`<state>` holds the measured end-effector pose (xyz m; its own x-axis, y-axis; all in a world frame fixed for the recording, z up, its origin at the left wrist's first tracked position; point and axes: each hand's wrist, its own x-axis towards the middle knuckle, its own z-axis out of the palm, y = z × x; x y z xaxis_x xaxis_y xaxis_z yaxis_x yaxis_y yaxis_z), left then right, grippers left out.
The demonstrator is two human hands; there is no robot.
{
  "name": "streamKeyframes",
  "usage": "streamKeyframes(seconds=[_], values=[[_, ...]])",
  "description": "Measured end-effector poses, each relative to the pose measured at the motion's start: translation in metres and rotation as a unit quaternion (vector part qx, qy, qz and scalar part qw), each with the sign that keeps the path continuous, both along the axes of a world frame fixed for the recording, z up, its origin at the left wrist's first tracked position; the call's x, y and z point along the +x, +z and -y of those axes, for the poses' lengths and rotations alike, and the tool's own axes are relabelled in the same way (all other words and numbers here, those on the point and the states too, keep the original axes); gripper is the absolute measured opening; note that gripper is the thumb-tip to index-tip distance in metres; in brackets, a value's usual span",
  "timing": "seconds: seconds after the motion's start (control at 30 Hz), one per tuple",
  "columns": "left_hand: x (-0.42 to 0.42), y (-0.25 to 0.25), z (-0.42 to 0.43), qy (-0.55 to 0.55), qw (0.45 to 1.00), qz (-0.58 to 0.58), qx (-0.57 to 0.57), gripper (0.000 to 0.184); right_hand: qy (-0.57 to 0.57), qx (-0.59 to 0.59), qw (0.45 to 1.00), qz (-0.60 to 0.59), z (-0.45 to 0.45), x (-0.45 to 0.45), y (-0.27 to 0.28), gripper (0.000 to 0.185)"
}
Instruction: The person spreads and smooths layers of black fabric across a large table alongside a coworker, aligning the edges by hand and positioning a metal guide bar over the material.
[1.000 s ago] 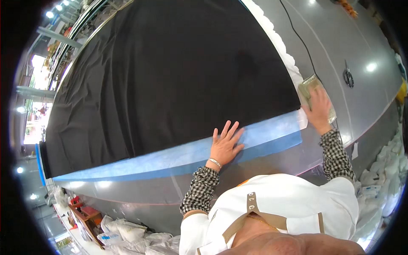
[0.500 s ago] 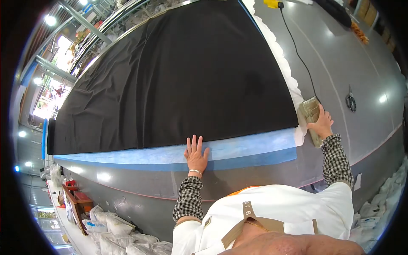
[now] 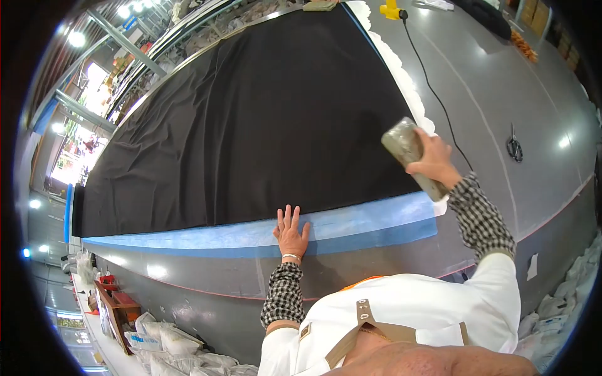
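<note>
Block, clasped in curled fingers of the right hand over the near right of the cloth, should be gripped firmly so nothing is dragged, and the blue strip steadied under the left hand, fingers flat, parted, empty.

One head-worn camera faces forward and steeply down over the table. The wearer's white shirt sits close below the lens; the left hand and right hand lie farther out, inside the wide, round-edged field.
</note>
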<state>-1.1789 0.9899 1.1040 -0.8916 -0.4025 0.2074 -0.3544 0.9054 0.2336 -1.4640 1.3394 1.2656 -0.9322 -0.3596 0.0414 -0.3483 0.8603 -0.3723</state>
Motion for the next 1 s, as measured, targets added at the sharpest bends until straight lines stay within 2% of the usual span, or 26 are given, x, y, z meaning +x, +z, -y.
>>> streamKeyframes(seconds=[0.1,0.23,0.33,0.5,0.6,0.7,0.8,0.87,0.9,0.97,1.0], values=[[0.001,0.0,0.0,0.001,1.0,-0.001,0.001,0.064,0.02,-0.004,0.999,-0.032,0.053,-0.017,-0.033,0.105],[0.001,-0.002,0.003,0.003,1.0,-0.003,0.009,0.064,0.026,0.066,0.992,-0.104,0.092,0.007,-0.081,0.104],[0.001,-0.003,0.002,-0.001,1.0,-0.013,0.003,0.065,0.025,0.062,0.995,-0.069,0.091,0.012,-0.081,0.106],[0.002,-0.001,0.002,0.029,0.998,-0.033,0.036,0.068,0.04,0.059,0.992,-0.103,0.098,0.014,-0.079,0.1],[0.008,-0.015,0.008,0.087,0.994,-0.035,0.053,0.073,0.099,0.053,0.983,-0.148,0.111,-0.002,-0.095,0.088],[0.027,-0.043,0.016,0.148,0.987,0.011,0.061,0.069,0.17,0.081,0.969,-0.162,0.13,-0.044,-0.124,0.078],[0.059,-0.067,0.01,0.222,0.973,0.031,0.064,0.069,0.233,0.114,0.95,-0.172,0.135,-0.08,-0.178,0.07],[0.077,-0.087,0.006,0.33,0.941,0.017,0.07,0.068,0.282,0.125,0.93,-0.198,0.156,-0.109,-0.208,0.067],[0.087,-0.098,0.002,0.378,0.923,0.007,0.072,0.068,0.294,0.165,0.925,-0.174,0.165,-0.115,-0.215,0.065],[0.121,-0.135,-0.016,0.476,0.873,-0.033,0.103,0.066,0.358,0.277,0.87,-0.196,0.178,-0.129,-0.243,0.062],[0.143,-0.151,-0.029,0.535,0.826,0.048,0.171,0.066,0.357,0.227,0.892,-0.159,0.189,-0.127,-0.252,0.06]])
